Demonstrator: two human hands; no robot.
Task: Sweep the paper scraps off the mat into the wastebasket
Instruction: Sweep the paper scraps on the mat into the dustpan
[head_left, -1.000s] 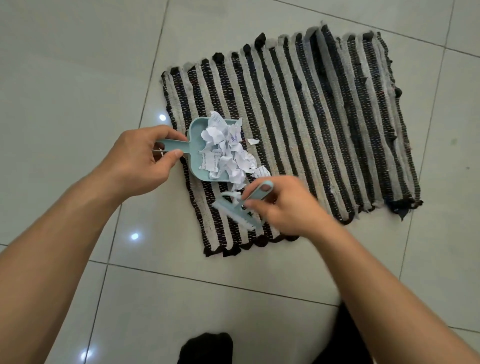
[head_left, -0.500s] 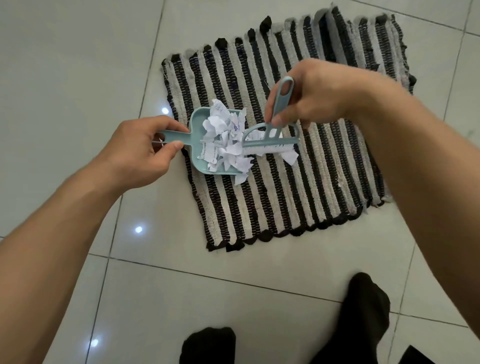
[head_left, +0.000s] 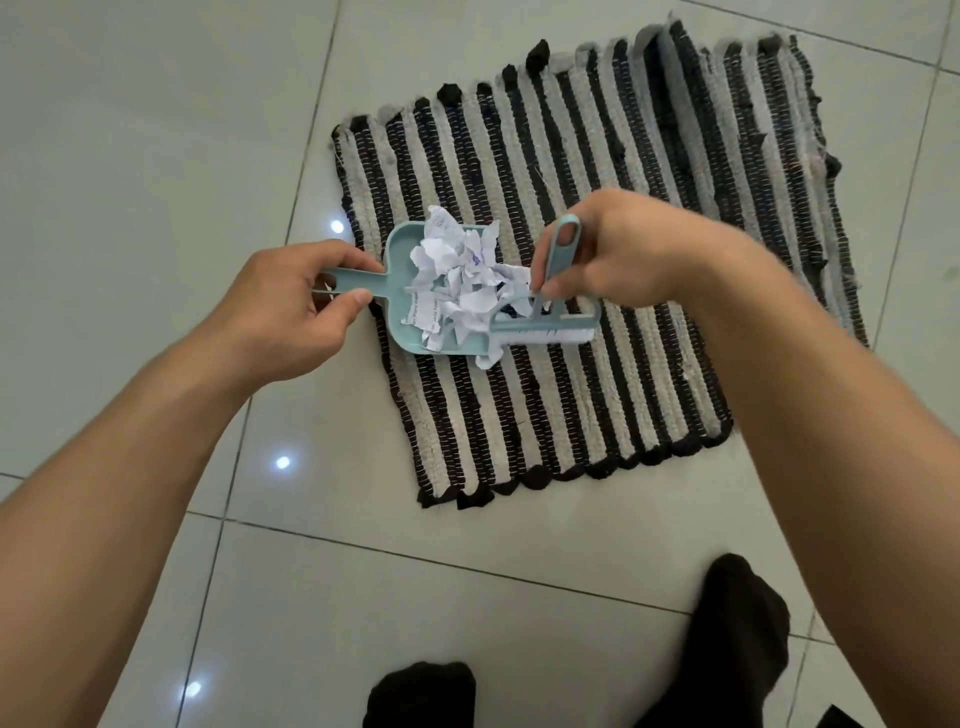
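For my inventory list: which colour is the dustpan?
Light blue-green; the dustpan shows best in the head view, the only one.

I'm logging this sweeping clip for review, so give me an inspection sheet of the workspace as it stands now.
Surface: striped woven mat on pale tiled floor.
Job's things: paper scraps heaped in blue dustpan; blue hand brush at its mouth; no wastebasket seen.
Clutter: nothing seen.
Grippers: left hand grips dustpan handle; right hand grips brush handle.
Cables: nothing seen.
Surroundings: feet in black socks.
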